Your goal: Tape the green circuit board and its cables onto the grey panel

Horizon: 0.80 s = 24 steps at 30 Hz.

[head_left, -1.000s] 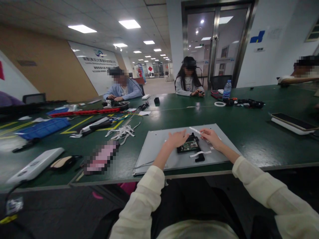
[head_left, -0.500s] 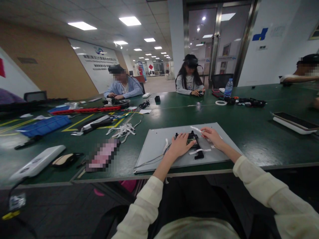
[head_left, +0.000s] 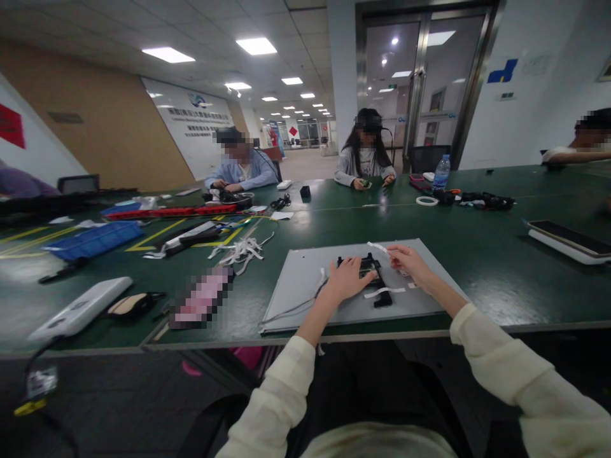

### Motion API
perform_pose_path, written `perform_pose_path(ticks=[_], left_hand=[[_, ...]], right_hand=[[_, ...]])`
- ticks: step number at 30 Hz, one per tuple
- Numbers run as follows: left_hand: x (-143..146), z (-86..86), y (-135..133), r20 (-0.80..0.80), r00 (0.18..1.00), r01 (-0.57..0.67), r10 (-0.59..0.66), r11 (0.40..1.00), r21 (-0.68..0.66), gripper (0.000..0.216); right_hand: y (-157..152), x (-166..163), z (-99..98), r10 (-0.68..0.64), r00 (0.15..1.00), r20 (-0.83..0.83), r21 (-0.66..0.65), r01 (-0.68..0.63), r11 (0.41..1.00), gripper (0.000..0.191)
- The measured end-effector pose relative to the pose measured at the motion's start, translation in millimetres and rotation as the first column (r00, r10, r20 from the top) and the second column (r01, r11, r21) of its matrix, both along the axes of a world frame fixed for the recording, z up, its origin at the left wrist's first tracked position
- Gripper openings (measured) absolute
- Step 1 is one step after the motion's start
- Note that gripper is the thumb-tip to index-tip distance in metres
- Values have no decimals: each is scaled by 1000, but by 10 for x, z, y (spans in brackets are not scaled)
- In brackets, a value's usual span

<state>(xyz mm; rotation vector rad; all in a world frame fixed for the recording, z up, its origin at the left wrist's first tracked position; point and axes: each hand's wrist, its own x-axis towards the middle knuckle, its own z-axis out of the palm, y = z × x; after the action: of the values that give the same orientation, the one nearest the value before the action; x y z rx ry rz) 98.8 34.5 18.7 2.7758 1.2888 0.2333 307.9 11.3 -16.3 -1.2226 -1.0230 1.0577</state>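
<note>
Green tabletop [head_left: 324, 222] is bearing a grey panel [head_left: 292, 283], lower centre. Left hand [head_left: 344, 280], fingers apart, is covering the black-framed board [head_left: 380, 283] there, presumably steadying it; right hand [head_left: 409, 262] is pinching a white strip [head_left: 376, 246] endwise.

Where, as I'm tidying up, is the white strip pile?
In the head view, the white strip pile lies left of the grey board, just beyond the pink item.
</note>
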Motion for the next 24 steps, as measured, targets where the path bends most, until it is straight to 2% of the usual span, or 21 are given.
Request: perform_pose_path(ticks=[3,6,10,12,18,21,24], left_hand=[[55,1,13,-6,999,-34,34,999,15,55],[128,-26,18,34,994,-110,108,992,61,48],[209,-51,-11,154,960,-255,232,955,152,52],[230,-49,-26,179,954,-273,240,942,193,55],[235,-44,15,118,978,-195,175,962,191,49],[234,-64,71,58,994,-105,95,974,200,45],[234,-81,120,-21,999,-20,23,988,151,40]], right_hand=[[-38,-97,132,93,995,-36,-33,-94,995,31],[-17,-182,176,158,987,-16,-71,-159,985,30],[61,-248,101,145,989,20,-139,-141,980,29],[82,-266,58,118,992,53,-159,-108,981,27],[44,-294,15,31,986,163,-150,-6,989,18],[23,-279,-10,14,982,189,-139,13,990,18],[24,-258,-45,3,977,214,-132,26,991,18]])
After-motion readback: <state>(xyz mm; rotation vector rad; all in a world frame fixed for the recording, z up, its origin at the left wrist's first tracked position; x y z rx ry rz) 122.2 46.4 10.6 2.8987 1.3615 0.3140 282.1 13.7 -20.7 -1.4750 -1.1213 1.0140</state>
